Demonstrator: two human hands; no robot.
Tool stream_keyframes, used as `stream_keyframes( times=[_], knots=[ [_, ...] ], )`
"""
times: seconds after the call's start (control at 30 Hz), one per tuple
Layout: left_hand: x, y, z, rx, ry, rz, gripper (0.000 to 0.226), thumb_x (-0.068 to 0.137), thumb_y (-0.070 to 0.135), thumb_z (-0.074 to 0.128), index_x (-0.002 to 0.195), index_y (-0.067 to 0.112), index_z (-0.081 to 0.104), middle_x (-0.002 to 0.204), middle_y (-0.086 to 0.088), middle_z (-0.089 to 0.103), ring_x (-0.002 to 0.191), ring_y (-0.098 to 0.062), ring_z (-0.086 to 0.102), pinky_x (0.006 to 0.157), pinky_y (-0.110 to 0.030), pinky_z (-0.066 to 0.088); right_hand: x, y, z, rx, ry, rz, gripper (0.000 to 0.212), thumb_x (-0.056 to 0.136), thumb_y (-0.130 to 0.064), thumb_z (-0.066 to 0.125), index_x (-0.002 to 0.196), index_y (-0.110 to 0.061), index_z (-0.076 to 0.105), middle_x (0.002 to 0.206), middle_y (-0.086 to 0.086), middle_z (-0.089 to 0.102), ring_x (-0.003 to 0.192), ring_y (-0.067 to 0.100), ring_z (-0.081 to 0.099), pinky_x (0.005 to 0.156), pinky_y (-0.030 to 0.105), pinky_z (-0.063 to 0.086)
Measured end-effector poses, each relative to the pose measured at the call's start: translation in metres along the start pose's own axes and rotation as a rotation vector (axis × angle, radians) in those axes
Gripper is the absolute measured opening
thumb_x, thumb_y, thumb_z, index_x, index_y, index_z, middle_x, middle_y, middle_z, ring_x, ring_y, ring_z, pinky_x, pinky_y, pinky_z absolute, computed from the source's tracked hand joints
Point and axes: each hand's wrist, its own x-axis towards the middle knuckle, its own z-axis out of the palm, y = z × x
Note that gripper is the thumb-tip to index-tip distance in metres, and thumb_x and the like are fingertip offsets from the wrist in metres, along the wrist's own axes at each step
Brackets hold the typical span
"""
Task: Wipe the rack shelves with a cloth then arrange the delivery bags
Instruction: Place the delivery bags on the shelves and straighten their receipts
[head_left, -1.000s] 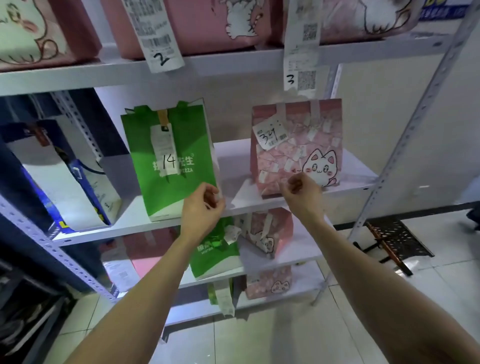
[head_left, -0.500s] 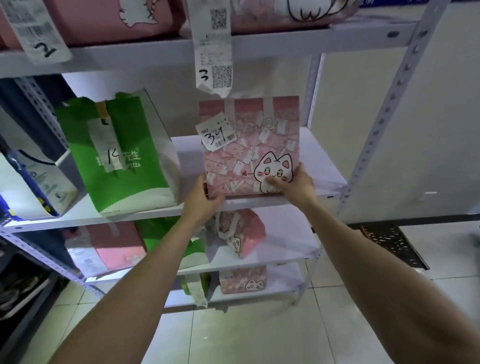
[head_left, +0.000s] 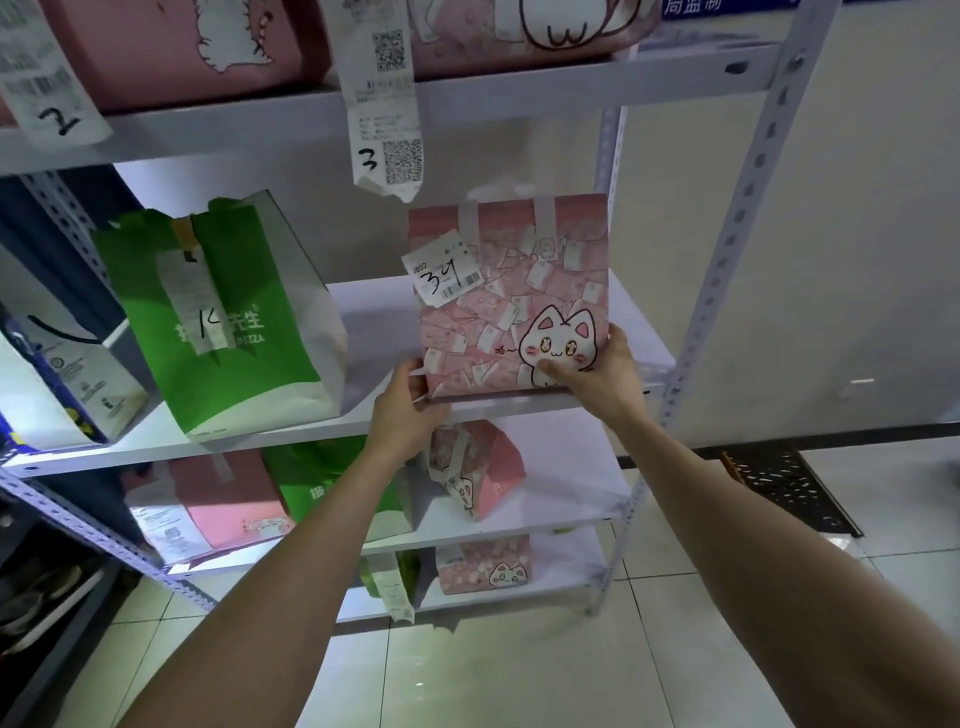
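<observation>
1. Reaching forward, the left hand (head_left: 410, 410) curls its fingers round the lower left corner of a pink paper delivery bag printed with a white cartoon cat (head_left: 514, 301).
2. The right hand (head_left: 597, 382) grips the bag's lower right corner, thumb pressed on the cat drawing and fingers behind the edge.
3. The bag stands upright, its base at the front edge of the white middle rack shelf (head_left: 270, 428).
4. A white paper slip marked "34" (head_left: 441, 275) sits near its top left.
5. A green and white pizza bag (head_left: 223, 332) stands apart to the left.
6. A long white receipt marked "3" (head_left: 384, 114) hangs from the upper shelf (head_left: 545, 88).
</observation>
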Motion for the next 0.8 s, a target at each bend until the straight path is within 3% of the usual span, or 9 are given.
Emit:
stream_keyframes(
  times=[0.1,0.17,0.23,0.3,0.4,0.47,0.57,0.67,0.8],
  knots=[
    [-0.003,-0.004,-0.009,-0.021,-0.001,-0.023,0.067,0.091,0.02,0.085,0.147,0.032,0.049,0.136,0.007,0.068,0.121,-0.017,0.066,0.103,-0.041,0.059,-0.011,-0.012,0.0,-0.124,0.212,-0.073,0.117,0.065,-0.07,0.086,0.155,-0.018,0.033,0.149,-0.001,0.045,0.139,0.019,0.047,0.115,0.046,0.046],
    [-0.007,-0.009,-0.023,-0.032,0.018,0.011,0.063,0.091,0.021,0.085,0.144,0.029,0.052,0.129,0.005,0.07,0.115,-0.015,0.069,0.095,-0.033,0.061,-0.02,-0.029,0.008,-0.161,0.411,-0.217,0.1,0.073,-0.069,0.079,0.149,-0.018,0.039,0.137,-0.002,0.045,0.131,0.019,0.047,0.111,0.045,0.047],
    [-0.014,-0.017,-0.048,-0.027,0.084,0.05,0.053,0.089,0.027,0.087,0.135,0.026,0.059,0.116,0.008,0.072,0.102,-0.008,0.071,0.083,-0.025,0.06,-0.033,-0.056,0.033,-0.125,0.497,-0.396,0.072,0.08,-0.062,0.077,0.133,-0.023,0.048,0.119,-0.008,0.049,0.111,0.011,0.05,0.099,0.032,0.048],
    [-0.023,-0.032,-0.078,0.0,0.178,0.069,0.04,0.09,0.029,0.086,0.124,0.023,0.065,0.101,0.01,0.074,0.088,-0.002,0.071,0.078,-0.026,0.062,-0.051,-0.08,0.072,-0.09,0.395,-0.564,0.045,0.088,-0.054,0.073,0.118,-0.027,0.054,0.105,-0.012,0.051,0.093,0.004,0.05,0.082,0.023,0.047],
    [-0.038,-0.063,-0.128,0.054,0.353,0.055,0.02,0.088,0.034,0.085,0.097,0.027,0.068,0.078,0.009,0.071,0.069,-0.002,0.066,0.065,-0.027,0.056,-0.076,-0.103,0.141,-0.125,-0.017,-0.57,0.031,0.09,-0.049,0.07,0.111,-0.033,0.054,0.095,-0.016,0.054,0.083,0.004,0.056,0.073,0.03,0.055],
    [-0.046,-0.089,-0.163,0.114,0.469,-0.004,0.025,0.085,0.04,0.084,0.088,0.029,0.062,0.075,0.007,0.067,0.068,-0.008,0.064,0.062,-0.029,0.049,-0.088,-0.107,0.187,-0.202,-0.217,-0.496,0.043,0.089,-0.055,0.072,0.119,-0.029,0.055,0.107,-0.011,0.058,0.093,0.01,0.059,0.083,0.038,0.057],
    [-0.045,-0.123,-0.209,0.196,0.596,-0.057,0.039,0.08,0.042,0.085,0.104,0.028,0.057,0.097,0.003,0.064,0.083,-0.018,0.062,0.074,-0.038,0.054,-0.099,-0.116,0.239,-0.282,-0.314,-0.344,0.083,0.083,-0.064,0.077,0.145,-0.02,0.043,0.142,0.003,0.052,0.123,0.026,0.056,0.103,0.047,0.053],
    [-0.029,-0.146,-0.24,0.118,0.441,-0.06,0.063,0.082,0.032,0.09,0.133,0.023,0.054,0.123,0.001,0.063,0.107,-0.017,0.063,0.091,-0.034,0.053,-0.1,-0.128,0.27,-0.256,-0.343,-0.172,0.104,0.079,-0.061,0.082,0.159,-0.02,0.029,0.159,0.005,0.043,0.141,0.03,0.048,0.114,0.049,0.046],
    [-0.006,-0.162,-0.255,0.09,0.158,0.053,0.056,0.087,0.012,0.081,0.136,0.022,0.058,0.128,0.003,0.07,0.117,-0.018,0.067,0.106,-0.04,0.056,-0.104,-0.13,0.293,-0.259,-0.338,-0.112,0.072,0.085,-0.052,0.082,0.14,-0.017,0.052,0.132,0.003,0.065,0.121,0.026,0.063,0.106,0.048,0.053]
  ],
)
